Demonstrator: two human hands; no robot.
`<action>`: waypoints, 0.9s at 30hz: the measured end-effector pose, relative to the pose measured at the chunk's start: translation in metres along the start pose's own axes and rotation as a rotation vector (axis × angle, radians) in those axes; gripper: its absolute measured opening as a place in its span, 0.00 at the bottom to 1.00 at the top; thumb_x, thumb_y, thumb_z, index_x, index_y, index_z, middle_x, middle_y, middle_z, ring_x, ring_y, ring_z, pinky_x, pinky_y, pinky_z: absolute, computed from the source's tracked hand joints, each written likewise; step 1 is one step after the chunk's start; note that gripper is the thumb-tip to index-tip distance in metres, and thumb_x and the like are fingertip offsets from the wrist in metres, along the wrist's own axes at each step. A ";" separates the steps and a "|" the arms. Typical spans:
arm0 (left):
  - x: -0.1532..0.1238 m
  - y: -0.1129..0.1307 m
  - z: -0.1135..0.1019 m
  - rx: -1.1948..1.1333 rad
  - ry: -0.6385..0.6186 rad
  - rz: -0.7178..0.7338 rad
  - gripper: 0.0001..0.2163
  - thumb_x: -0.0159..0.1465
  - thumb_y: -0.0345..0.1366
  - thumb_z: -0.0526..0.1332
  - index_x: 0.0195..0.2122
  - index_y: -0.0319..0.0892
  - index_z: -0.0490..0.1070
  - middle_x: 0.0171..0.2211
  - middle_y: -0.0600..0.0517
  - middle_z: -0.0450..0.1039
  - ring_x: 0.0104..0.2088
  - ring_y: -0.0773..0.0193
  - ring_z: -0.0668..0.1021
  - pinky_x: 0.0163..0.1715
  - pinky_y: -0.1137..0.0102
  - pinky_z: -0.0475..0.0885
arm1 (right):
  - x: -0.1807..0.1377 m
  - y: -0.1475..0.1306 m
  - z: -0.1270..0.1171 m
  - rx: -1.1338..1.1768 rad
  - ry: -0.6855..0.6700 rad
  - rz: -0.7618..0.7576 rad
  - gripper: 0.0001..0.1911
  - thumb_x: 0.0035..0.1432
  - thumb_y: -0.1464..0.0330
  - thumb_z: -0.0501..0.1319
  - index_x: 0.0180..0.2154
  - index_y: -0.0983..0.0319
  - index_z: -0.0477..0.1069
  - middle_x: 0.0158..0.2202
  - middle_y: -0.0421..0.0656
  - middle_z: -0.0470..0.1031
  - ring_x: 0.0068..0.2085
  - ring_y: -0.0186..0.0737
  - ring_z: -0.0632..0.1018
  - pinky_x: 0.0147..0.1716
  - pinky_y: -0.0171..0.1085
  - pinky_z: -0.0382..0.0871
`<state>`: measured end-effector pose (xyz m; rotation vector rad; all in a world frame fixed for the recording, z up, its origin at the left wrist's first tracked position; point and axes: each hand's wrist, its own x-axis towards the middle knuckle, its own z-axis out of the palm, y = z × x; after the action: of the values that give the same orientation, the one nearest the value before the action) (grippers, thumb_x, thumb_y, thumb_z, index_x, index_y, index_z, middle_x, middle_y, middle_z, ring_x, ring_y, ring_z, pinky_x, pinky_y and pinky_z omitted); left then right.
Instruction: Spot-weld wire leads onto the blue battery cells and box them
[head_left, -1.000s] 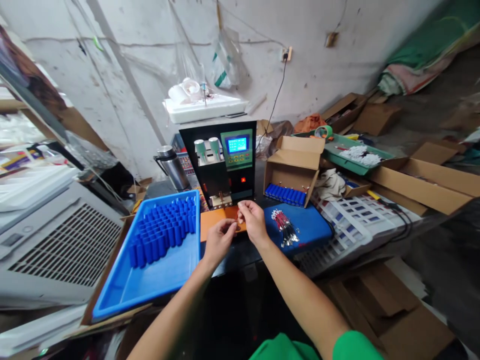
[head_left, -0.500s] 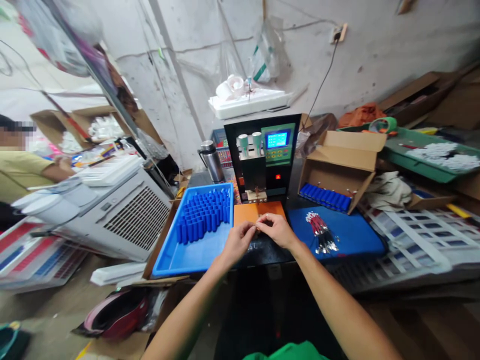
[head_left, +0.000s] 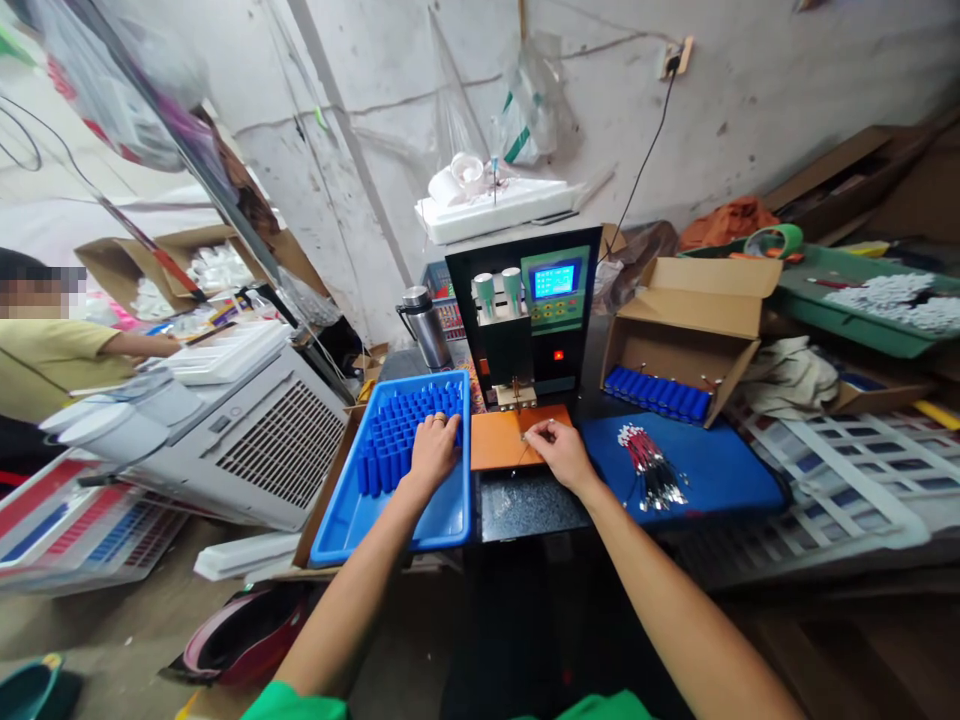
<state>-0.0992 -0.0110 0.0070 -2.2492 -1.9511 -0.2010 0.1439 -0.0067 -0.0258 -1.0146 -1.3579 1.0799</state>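
My left hand (head_left: 433,447) reaches into the blue tray (head_left: 390,520) and curls its fingers over the upright blue cylindrical cells (head_left: 397,432). My right hand (head_left: 557,447) rests on the orange pad (head_left: 504,445) in front of the black spot-welding machine (head_left: 529,315), pinching a thin wire piece too small to name. A bundle of red-and-black wired leads (head_left: 651,468) lies on the blue mat (head_left: 701,470) just right of that hand.
An open cardboard box (head_left: 686,325) with a row of blue cells stands at the right of the machine. A steel flask (head_left: 422,325) stands behind the tray. A white cooler unit (head_left: 247,440) sits left, with another person (head_left: 45,350) beyond it. A green tray (head_left: 855,310) is far right.
My left hand has left the right hand at the pad and moved left into the blue tray onto the cells. My right hand stays at the orange pad. The camera has turned left.
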 end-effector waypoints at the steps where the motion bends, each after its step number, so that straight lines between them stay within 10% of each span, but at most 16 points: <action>1: -0.001 0.001 0.001 -0.055 0.018 -0.004 0.19 0.54 0.28 0.62 0.49 0.40 0.70 0.46 0.39 0.71 0.46 0.46 0.71 0.44 0.58 0.66 | 0.001 0.001 0.000 0.004 0.004 0.002 0.14 0.48 0.57 0.63 0.27 0.62 0.72 0.29 0.46 0.77 0.31 0.43 0.76 0.34 0.39 0.70; 13: -0.017 0.010 -0.020 -0.971 0.274 -0.284 0.16 0.55 0.39 0.65 0.43 0.40 0.71 0.33 0.51 0.77 0.31 0.63 0.78 0.34 0.69 0.71 | 0.006 -0.003 -0.006 0.237 0.064 0.107 0.12 0.47 0.58 0.64 0.26 0.61 0.70 0.21 0.39 0.70 0.23 0.36 0.71 0.25 0.34 0.65; 27: 0.032 0.097 0.007 -1.144 0.038 -0.016 0.12 0.57 0.41 0.62 0.36 0.39 0.71 0.30 0.51 0.75 0.29 0.63 0.76 0.30 0.69 0.72 | 0.015 -0.001 -0.008 0.305 0.135 0.097 0.13 0.48 0.58 0.63 0.27 0.61 0.69 0.22 0.39 0.71 0.24 0.36 0.72 0.25 0.34 0.67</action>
<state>0.0014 0.0079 0.0038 -2.6974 -2.0836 -1.7088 0.1513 0.0083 -0.0216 -0.9156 -1.0073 1.2251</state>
